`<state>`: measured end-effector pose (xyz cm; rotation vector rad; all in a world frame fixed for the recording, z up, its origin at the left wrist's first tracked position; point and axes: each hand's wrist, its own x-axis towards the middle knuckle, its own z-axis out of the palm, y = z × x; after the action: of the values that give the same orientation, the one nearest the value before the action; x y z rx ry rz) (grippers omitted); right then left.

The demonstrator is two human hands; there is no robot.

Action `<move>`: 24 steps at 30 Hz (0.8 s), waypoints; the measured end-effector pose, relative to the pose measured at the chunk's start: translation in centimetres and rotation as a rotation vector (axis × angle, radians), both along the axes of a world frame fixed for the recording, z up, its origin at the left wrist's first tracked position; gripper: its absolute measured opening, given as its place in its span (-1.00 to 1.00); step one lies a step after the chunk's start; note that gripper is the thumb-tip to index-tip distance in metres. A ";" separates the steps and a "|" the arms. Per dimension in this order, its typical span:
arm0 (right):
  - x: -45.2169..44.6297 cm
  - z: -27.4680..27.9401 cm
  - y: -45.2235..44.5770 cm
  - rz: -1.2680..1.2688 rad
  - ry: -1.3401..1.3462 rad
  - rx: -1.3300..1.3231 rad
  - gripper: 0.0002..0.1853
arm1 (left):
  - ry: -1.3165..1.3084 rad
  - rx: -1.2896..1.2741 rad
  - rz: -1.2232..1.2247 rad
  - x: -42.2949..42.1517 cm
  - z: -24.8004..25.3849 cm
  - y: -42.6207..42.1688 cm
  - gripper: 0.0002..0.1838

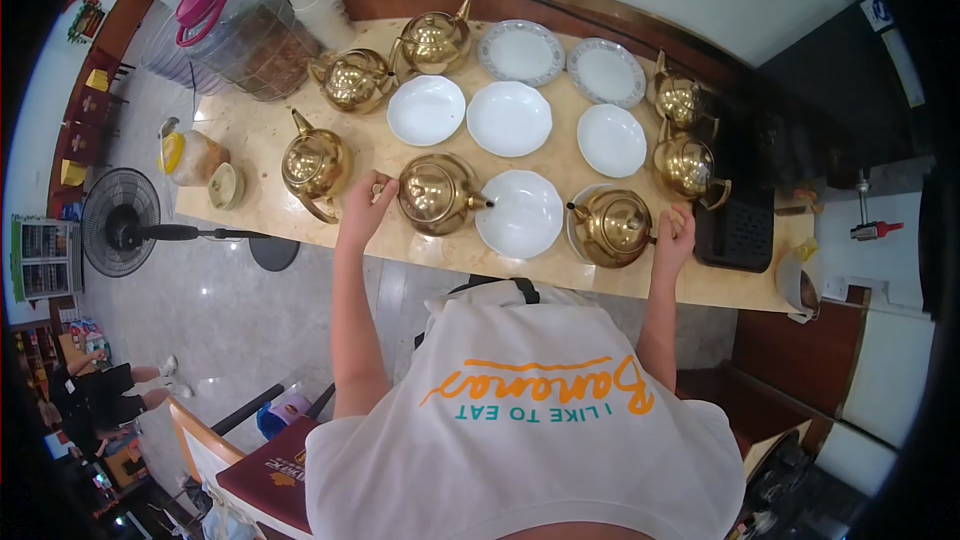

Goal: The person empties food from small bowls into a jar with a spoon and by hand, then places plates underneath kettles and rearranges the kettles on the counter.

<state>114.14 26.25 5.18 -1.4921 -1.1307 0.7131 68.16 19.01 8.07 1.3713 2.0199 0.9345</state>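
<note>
My left hand is closed around the handle of a brass-coloured teapot. That teapot's spout points right, over the edge of a white bowl. On the other side, my right hand grips the handle of a second brass teapot, whose spout points left. Beneath this second teapot a white dish shows partly; the rest of it is hidden. Left of my left hand stands another brass teapot. Two more brass teapots, one of them nearest my right hand, stand at the right.
Behind are white bowls, patterned plates and more teapots on the counter. A black tray lies right. A large jar and stacked cups stand back left; a fan is beyond the left edge.
</note>
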 end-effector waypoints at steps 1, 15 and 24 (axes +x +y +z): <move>0.0 -0.1 0.1 0.005 0.003 0.000 -0.79 | 0.025 -0.016 -0.006 0.1 0.4 -0.2 -0.71; -0.4 0.5 0.1 0.047 -0.050 -0.004 -0.80 | -0.090 0.025 0.034 4.6 4.7 -2.1 -0.76; -0.2 1.0 0.9 0.147 -0.001 -0.003 -0.67 | -0.023 -0.024 -0.090 7.9 3.8 1.0 -0.71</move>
<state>113.95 27.17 6.18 -1.4219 -1.2506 0.8149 76.09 20.04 11.90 1.4198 1.9296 0.8791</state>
